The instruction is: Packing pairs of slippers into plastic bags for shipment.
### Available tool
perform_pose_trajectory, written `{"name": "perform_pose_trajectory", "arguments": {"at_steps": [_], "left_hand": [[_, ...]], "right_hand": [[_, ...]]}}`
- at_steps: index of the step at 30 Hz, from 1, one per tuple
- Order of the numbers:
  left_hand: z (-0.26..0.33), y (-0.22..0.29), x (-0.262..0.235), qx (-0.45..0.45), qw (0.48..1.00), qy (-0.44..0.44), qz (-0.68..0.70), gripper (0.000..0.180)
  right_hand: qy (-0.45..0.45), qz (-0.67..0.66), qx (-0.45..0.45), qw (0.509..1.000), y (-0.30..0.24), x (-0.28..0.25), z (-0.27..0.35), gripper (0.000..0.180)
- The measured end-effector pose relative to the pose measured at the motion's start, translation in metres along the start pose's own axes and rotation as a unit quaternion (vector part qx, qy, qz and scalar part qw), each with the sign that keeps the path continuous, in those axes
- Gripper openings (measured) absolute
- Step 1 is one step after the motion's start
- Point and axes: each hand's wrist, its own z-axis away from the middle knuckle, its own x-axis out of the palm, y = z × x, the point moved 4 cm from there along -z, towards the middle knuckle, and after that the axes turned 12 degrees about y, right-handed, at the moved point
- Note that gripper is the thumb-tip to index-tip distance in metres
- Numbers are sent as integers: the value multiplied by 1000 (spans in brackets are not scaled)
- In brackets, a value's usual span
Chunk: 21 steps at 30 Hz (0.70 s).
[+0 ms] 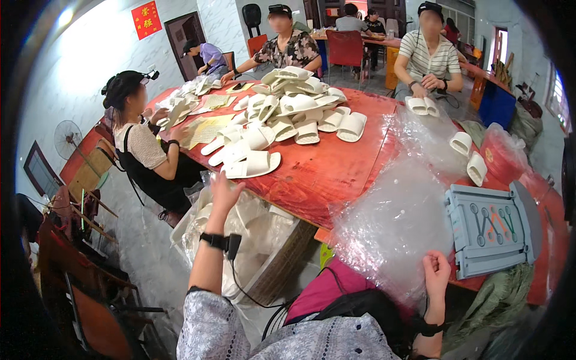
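My left hand (222, 197) is raised at the table's near left edge with its fingers apart, holding nothing. Just beyond its fingertips lies a cream-white open-toed slipper (259, 163), the nearest of a big pile of slippers (294, 108). My right hand (437, 271) has its fingers curled at the right border of a large clear plastic bag (390, 210). That bag is spread over the table edge and hangs down toward my lap. What lies inside the curled fingers is partly hidden, but the bag's edge seems pinched there.
A grey-blue folding stool (489, 228) lies right of the bag on the red table (336, 180). Two loose slippers (468, 156) sit behind it. Below my left arm stands a plastic-lined crate (288, 255) of slippers. Several people sit around the table; one holds slippers (423, 107).
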Motion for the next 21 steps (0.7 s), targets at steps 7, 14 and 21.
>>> {"name": "perform_pose_trajectory", "arguments": {"at_steps": [7, 14, 21], "left_hand": [[-33, 23, 100, -124, 989, -37, 75, 86], [-33, 34, 124, -158, 938, -72, 300, 37], [-39, 183, 27, -276, 707, -136, 637, 13]], "right_hand": [[-4, -6, 4, 1000, 0, -3, 5, 16], [-7, 30, -37, 999, -4, 8, 2, 16], [-2, 23, -19, 1000, -5, -2, 3, 16]]}}
